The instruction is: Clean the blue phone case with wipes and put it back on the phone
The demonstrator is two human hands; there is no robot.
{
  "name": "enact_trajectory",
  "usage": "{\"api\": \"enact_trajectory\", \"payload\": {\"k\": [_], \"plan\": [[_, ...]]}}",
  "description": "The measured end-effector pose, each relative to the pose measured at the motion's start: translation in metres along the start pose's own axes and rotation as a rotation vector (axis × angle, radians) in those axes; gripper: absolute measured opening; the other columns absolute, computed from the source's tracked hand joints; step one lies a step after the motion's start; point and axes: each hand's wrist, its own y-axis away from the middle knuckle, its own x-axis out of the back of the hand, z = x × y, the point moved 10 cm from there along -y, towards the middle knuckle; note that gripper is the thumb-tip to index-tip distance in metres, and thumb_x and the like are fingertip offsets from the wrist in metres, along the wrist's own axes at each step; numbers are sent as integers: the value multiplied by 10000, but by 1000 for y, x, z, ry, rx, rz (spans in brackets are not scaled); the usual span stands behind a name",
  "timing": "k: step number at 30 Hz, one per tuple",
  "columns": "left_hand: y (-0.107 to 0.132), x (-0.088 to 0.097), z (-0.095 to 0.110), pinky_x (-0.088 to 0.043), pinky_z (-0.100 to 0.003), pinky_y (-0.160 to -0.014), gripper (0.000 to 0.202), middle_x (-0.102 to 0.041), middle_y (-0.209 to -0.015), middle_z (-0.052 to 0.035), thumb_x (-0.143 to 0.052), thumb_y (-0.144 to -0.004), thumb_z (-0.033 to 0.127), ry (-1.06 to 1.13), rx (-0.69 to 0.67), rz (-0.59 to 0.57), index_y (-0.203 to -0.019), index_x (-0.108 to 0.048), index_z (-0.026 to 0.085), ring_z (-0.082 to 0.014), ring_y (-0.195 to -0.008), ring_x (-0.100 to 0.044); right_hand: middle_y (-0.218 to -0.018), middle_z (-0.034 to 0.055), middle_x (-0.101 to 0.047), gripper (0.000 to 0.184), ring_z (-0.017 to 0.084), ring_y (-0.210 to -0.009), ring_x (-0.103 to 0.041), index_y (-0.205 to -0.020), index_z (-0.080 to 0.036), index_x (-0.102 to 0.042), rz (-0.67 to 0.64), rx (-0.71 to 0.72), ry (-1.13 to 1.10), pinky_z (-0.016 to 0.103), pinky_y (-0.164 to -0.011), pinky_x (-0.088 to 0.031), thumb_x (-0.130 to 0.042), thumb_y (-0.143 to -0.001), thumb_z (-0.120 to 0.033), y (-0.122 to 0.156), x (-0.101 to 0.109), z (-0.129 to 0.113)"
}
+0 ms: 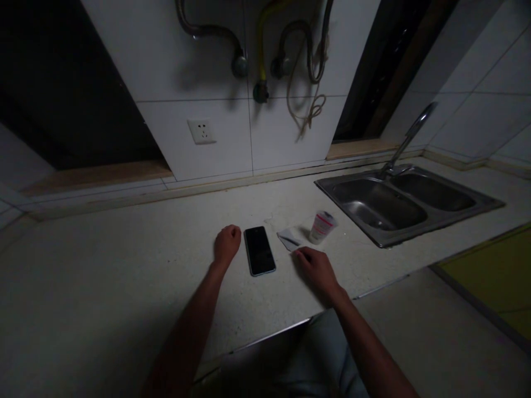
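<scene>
My left hand [227,244] rests on the pale countertop as a loose fist, just left of a phone [259,251]. The phone lies flat with its dark screen up. To the right of it, my right hand [318,270] lies on the counter with curled fingers, close to the near edge of a small flat whitish piece [289,239] that looks like paper or a packet, with a dark streak across it. I see nothing in either hand, though the palms are hidden. Beyond my right hand stands a white and pink plastic cup [322,227], upright.
A double steel sink [385,207] with a tall tap [409,138] is set into the counter [166,265] at right. On the tiled wall are a socket [202,132], hoses with valves [260,91] and a hanging cord [307,116]. The light is dim.
</scene>
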Motion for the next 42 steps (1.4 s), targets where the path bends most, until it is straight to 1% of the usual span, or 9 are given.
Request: {"api": "enact_trajectory", "payload": {"k": [5, 12, 17, 21, 28, 33, 37, 39, 42], "plan": [[0, -8, -6, -436, -269, -759, 279, -760, -948, -65, -471, -936, 315, 41, 39, -60, -905, -729, 213, -185, -855, -667, -923, 84, -776, 402, 252, -834, -692, -922, -181, -759, 108, -58, -339, 348, -756, -526, -575, -883, -537, 18, 22, 32], [7, -12, -3, -442, -299, -726, 391, -771, -971, -78, -435, -959, 482, 81, 207, -134, -935, -736, 234, -232, -889, -696, -951, 97, -779, 392, 267, -875, -702, -923, -184, -760, 93, -48, -380, 381, -810, -546, -615, -859, -543, 18, 18, 29], [23, -18, 29, -469, -371, -799, 714, -710, -1116, -224, -469, -841, 766, -108, 63, -207, -1105, -681, 137, -346, -1056, -663, -953, 103, -778, 402, 265, -876, -704, -937, -179, -759, 98, -61, -375, 378, -809, -543, -611, -863, -546, 19, 19, 31], [36, -22, 41, -484, -373, -794, 737, -691, -1159, -229, -607, -754, 764, -196, 36, -229, -1172, -638, 157, -359, -1076, -659, -970, 102, -778, 407, 265, -890, -700, -942, -181, -761, 101, -64, -357, 380, -827, -539, -614, -858, -552, 20, 19, 32], [32, -28, 23, -463, -345, -700, 584, -731, -1085, -205, -681, -720, 698, -108, 143, -355, -1001, -649, 187, -346, -991, -698, -982, 101, -775, 420, 275, -917, -695, -953, -183, -758, 93, -56, -347, 382, -843, -534, -612, -862, -566, 18, 17, 29], [33, -33, 23, -445, -359, -667, 476, -749, -940, -177, -691, -702, 675, -45, 121, -411, -785, -649, 209, -358, -895, -710, -979, 95, -775, 405, 266, -909, -697, -951, -180, -760, 103, -48, -343, 370, -845, -528, -615, -870, -550, 18, 17, 31], [34, -38, 32, -465, -338, -670, 279, -742, -848, -97, -678, -756, 490, 289, 86, -398, -790, -670, 213, -283, -803, -707, -978, 97, -774, 402, 270, -914, -696, -953, -178, -756, 104, -42, -336, 378, -847, -528, -614, -873, -545, 18, 16, 32], [34, -39, 33, -487, -322, -676, 224, -733, -837, -67, -690, -717, 396, 623, 138, -344, -832, -667, 205, -242, -775, -694, -980, 100, -775, 399, 272, -913, -697, -949, -179, -756, 111, -44, -339, 382, -846, -530, -613, -873, -544, 18, 18, 32], [36, -42, 26, -531, -344, -705, 293, -723, -836, -67, -672, -686, 421, 1015, 304, -279, -863, -635, 190, -228, -770, -688, -977, 109, -775, 400, 275, -904, -701, -948, -177, -758, 121, -51, -360, 384, -831, -537, -615, -871, -543, 19, 19, 31]]}}
